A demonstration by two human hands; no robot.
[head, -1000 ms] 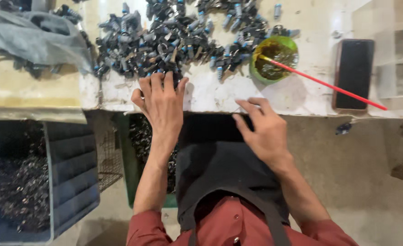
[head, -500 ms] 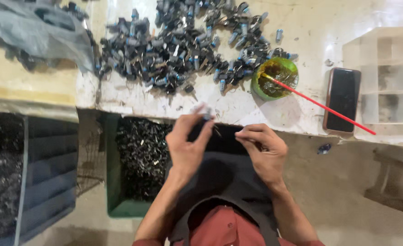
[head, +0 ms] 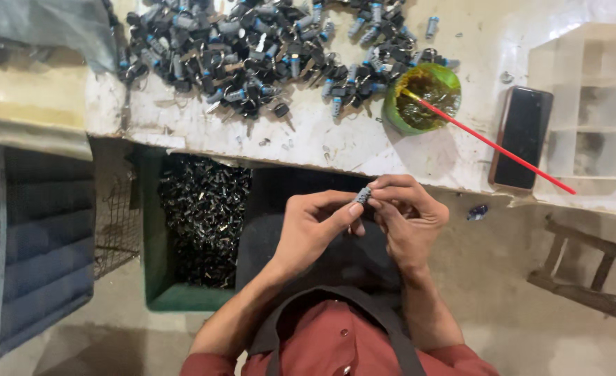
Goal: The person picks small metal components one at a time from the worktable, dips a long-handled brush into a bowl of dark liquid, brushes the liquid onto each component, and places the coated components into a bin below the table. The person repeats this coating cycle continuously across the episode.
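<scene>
Pinching a small grey ribbed part (head: 362, 194) between the fingertips of both hands, the person holds it above the lap, just below the edge of the white table (head: 336, 143). The left hand (head: 313, 226) has its fingers closed on the part from the left, and the right hand (head: 407, 216) has its fingers curled shut around the other end, so the piece is nearly hidden and only its ribbed top shows. Because the hold is so slight and the part so small, a slip seems the likeliest trouble: it would probably fall past the dark apron (head: 342, 257) to the concrete floor (head: 503, 278), where a small blue-and-dark piece (head: 479, 212) already lies, or into the green crate (head: 182, 296) of dark metal parts to the left, where it would be hard to pick out again. On the table sits a heap of black and blue-tipped parts (head: 266, 56), some lying close to the front edge, so a careless reach could nudge a few over. A green bowl (head: 420, 97) of dark greasy stuff stands to the right of the heap with a red stick (head: 496, 145) resting in it and jutting out over a black phone (head: 522, 138); a knock to the stick might tip the bowl or smear the phone. Grease on the fingers would make the pinch less sure, though I cannot tell whether there is any.
</scene>
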